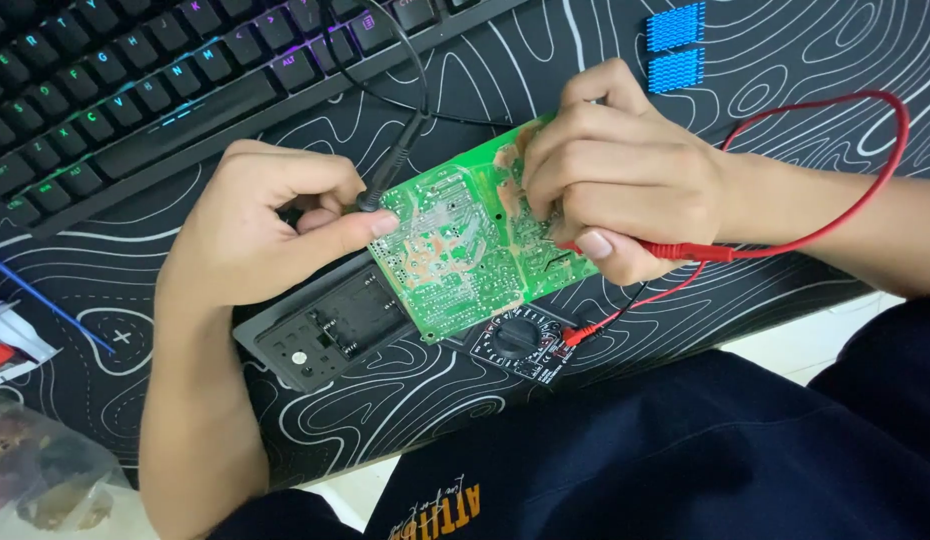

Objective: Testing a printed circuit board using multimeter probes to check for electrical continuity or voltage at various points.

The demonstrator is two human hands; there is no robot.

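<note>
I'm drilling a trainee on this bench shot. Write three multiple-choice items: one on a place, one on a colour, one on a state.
1. Where does the multimeter lie?
A. under the green circuit board's near edge
B. on the keyboard
C. on the lap

2. What colour is the probe lead at the right hand?
A. blue
B. red
C. yellow

3. How is the board held?
A. flat, untouched
B. by the left hand alone
C. by both hands

Answers: 1 A, its dial shows just below the board. 2 B, the red wire loops past the wrist. 3 C, fingers of each hand grip opposite ends.
</note>
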